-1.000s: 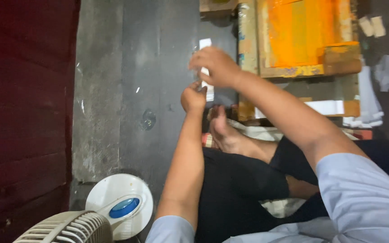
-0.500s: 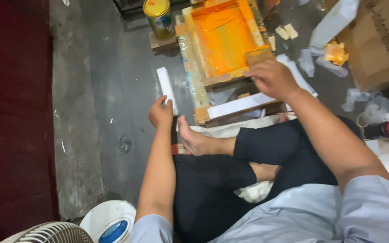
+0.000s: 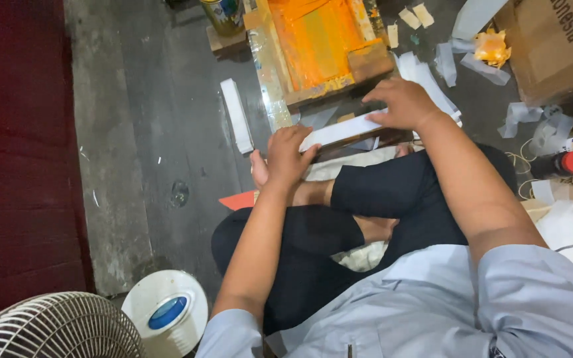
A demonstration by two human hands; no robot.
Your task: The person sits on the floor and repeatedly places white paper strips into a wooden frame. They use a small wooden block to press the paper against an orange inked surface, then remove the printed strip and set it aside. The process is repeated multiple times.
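I sit cross-legged on a grey floor. Both hands rest on a long white strip (image 3: 343,130) lying across a dark wooden bar in front of my legs. My left hand (image 3: 288,156) presses its near left end, fingers curled over the edge. My right hand (image 3: 402,104) lies flat on its right end. Just beyond stands an orange-stained printing frame (image 3: 313,50) with a wooden border. A second white strip (image 3: 237,116) lies on the floor to the left of the frame.
A paint can (image 3: 223,14) stands at the frame's far left corner. White paper scraps (image 3: 445,63) and a cardboard box (image 3: 558,46) lie to the right, with a red-capped bottle (image 3: 562,164). A white fan (image 3: 54,328) and its round base (image 3: 165,311) sit at bottom left.
The camera tilted down and right. My left hand moved from the floor strip onto the strip on the bar; my right hand came back from the frame to its right end.
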